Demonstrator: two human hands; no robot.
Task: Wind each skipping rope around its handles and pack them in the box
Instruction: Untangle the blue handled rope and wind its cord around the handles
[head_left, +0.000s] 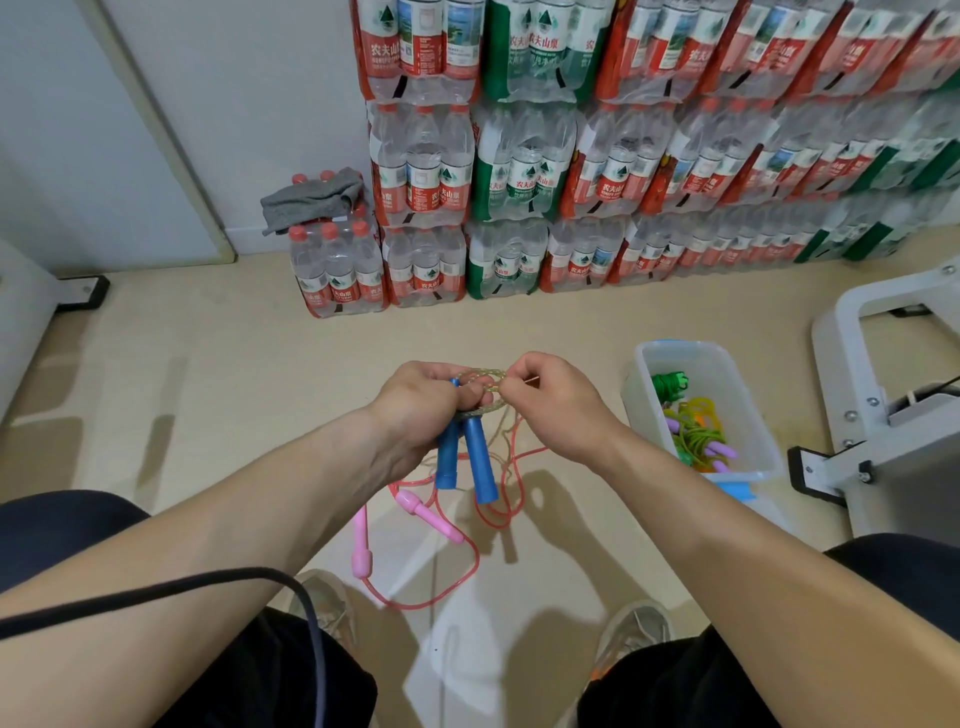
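Skipping rope (484, 374) with a tan, braided cord is up in front of me, between my two hands and above the floor (208, 389). My left hand (421, 405) is curled round its two blue handles (480, 462). They are smooth plastic cylinders held side by side, free ends pointing down. The cord sits in a few rounds near the tops of the handles. My right hand (561, 410), just beside the left, pinches a strand of it between thumb and forefinger. Loose cord trails down from the loops.

Below my hands one pink rope (470, 566) lies unwound on the pale floor. It has a thin, glossy, reddish-pink cord in slack curves and two pink handles (426, 514), rounded and tapered, near each other.

To my right stands one box (635, 395) of translucent plastic, rectangular and open on top. Inside it a green bundle (670, 384) lies at the far end and a yellow-green cord (698, 434) with purple handles lies nearer. I cannot count the ropes in there for sure.

Shrink-wrapped water-bottle packs (519, 171) with red and green labels are stacked in rows against the wall. One grey cloth (311, 200) is crumpled on a low pack at the left. One black cable (208, 582) crosses my left forearm. A white metal frame (841, 332) stands beyond the box.
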